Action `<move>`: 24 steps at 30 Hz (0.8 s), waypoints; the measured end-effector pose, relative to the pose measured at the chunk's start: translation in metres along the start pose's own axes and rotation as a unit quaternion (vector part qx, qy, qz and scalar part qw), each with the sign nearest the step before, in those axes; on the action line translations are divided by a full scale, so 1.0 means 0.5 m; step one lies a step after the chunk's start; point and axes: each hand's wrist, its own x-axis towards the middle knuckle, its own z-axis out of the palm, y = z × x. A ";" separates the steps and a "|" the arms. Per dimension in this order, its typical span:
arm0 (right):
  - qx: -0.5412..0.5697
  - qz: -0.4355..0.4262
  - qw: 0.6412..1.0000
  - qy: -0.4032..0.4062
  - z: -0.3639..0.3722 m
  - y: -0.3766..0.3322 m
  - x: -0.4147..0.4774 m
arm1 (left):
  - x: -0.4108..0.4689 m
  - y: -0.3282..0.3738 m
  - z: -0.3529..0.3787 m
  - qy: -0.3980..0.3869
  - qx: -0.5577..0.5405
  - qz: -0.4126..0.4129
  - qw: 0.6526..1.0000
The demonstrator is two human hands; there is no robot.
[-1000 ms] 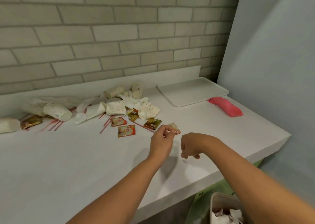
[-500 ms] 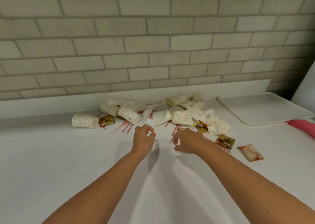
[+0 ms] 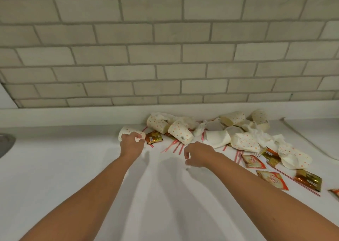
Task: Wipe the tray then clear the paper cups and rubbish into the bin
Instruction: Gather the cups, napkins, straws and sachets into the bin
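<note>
Pale brick wall [image 3: 165,57] backs a white counter [image 3: 55,167]. At the counter's rear the left hand [image 3: 131,144] grips a dotted paper cup [image 3: 128,130] lying on its side, fingers curled round it. Just right of that hand lies a gold sachet [image 3: 154,137]. Red-striped straws [image 3: 176,147] lie between the two hands. The right hand [image 3: 198,155] hovers with loosely curled fingers, thumb and forefinger apart, nothing visible in it. Beyond and right of it sprawl more cups [image 3: 180,132], crumpled napkins [image 3: 264,136] and orange sachets [image 3: 272,179]. Farthest right is the tray [image 3: 321,134].
</note>
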 end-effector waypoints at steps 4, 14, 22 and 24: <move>-0.004 0.002 0.999 0.041 -0.007 -0.019 0.074 | 0.052 -0.021 -0.022 0.022 -0.036 -0.011 0.999; 0.020 0.099 0.985 0.142 -0.006 -0.009 0.242 | 0.141 -0.028 0.003 0.124 -0.054 0.065 0.989; 0.031 0.107 0.987 0.120 0.010 -0.002 0.274 | 0.142 0.000 0.046 0.127 -0.030 0.129 0.983; 0.044 0.101 0.985 0.129 0.001 -0.003 0.261 | 0.135 0.004 0.057 0.110 -0.040 0.142 0.983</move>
